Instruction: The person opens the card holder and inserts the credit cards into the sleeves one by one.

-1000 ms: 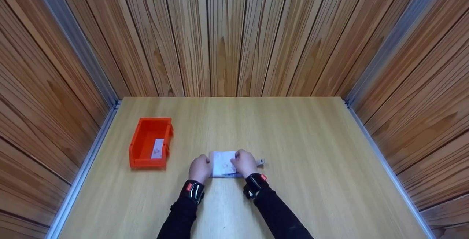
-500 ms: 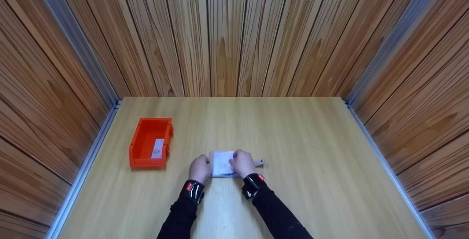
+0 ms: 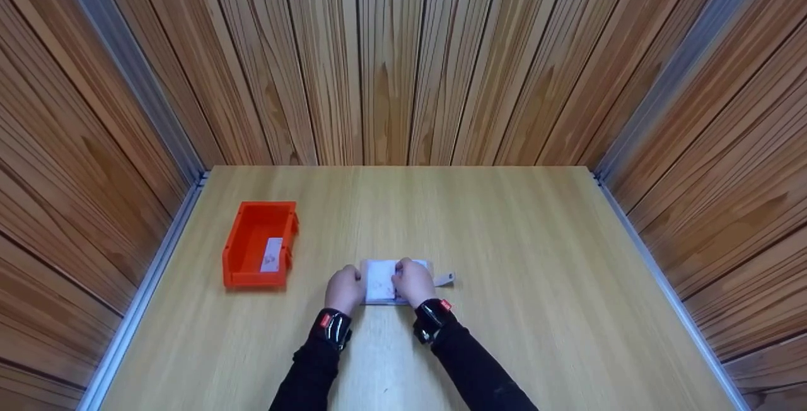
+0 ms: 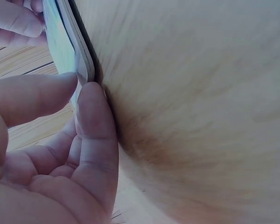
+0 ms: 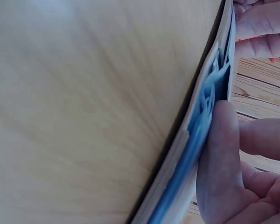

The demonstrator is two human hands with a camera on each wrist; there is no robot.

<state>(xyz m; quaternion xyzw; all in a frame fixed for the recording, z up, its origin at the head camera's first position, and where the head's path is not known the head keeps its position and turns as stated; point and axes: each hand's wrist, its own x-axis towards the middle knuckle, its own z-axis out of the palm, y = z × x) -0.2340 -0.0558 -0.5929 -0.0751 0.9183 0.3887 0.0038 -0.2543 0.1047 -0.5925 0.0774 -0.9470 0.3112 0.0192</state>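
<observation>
A small, flat card holder [image 3: 380,282] lies on the table, with a white leaf on top and a short grey snap strap [image 3: 445,280] sticking out to the right. My left hand [image 3: 344,291] pinches its left edge between thumb and index finger, as the left wrist view shows. On the other side, my right hand [image 3: 415,283] pinches the white leaf, with the fingertips over the holder. Bluish, translucent sleeves [image 5: 203,112] show between the layers in the right wrist view. The right hand covers part of the holder's right half in the head view.
An orange bin [image 3: 255,279] stands at the left of the wooden table [image 3: 504,228], holding a white card-like piece [image 3: 272,254]. Wood-panelled walls with metal edge rails close off the back and both sides.
My right hand has slid slightly left, taking the white leaf's edge with it, and more of the holder's right side shows. The left hand has stayed in place.
</observation>
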